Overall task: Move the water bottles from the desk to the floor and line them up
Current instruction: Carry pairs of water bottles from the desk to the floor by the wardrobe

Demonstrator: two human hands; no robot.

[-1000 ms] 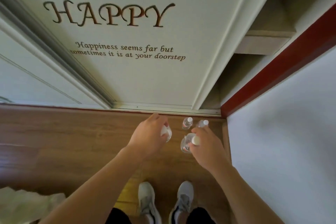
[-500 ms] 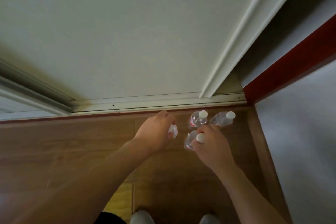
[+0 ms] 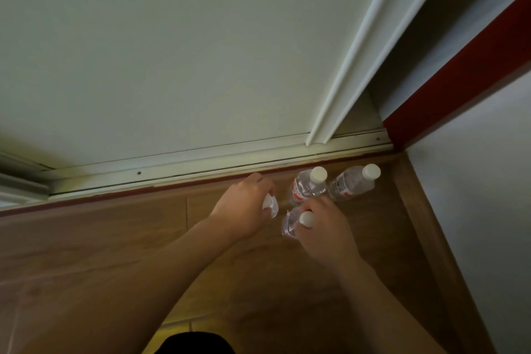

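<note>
The fingers [image 3: 265, 181] of the left hand [image 3: 244, 204] are curled down over the cap end of a water bottle [image 3: 270, 205], so that only a sliver of white and clear plastic is seen beneath them. The fingers [image 3: 314, 204] of the right hand [image 3: 324, 227] are wrapped around the neck of a second bottle [image 3: 291, 223], whose white cap shows just under the knuckles. Both bottles are held low over the wooden floor [image 3: 115, 238]; whether either base has touched down cannot be told, since the hands cover them.

Just beyond the right hand, two placed bottles are standing close to the sliding-door track [image 3: 201, 162]: a near bottle [image 3: 309, 185] and a corner bottle [image 3: 355, 182] beside the wall [image 3: 474, 210].

The chief risk is judged to be a knock. The right knuckles are almost touching the near bottle (light plastic on a narrow base), and a sideways shift could topple it into its neighbour. A release before a base is flat could leave a held bottle rocking. The line could also be spoiled if the right-hand bottle is set where it hovers, in front of the pair rather than beside them.
</note>
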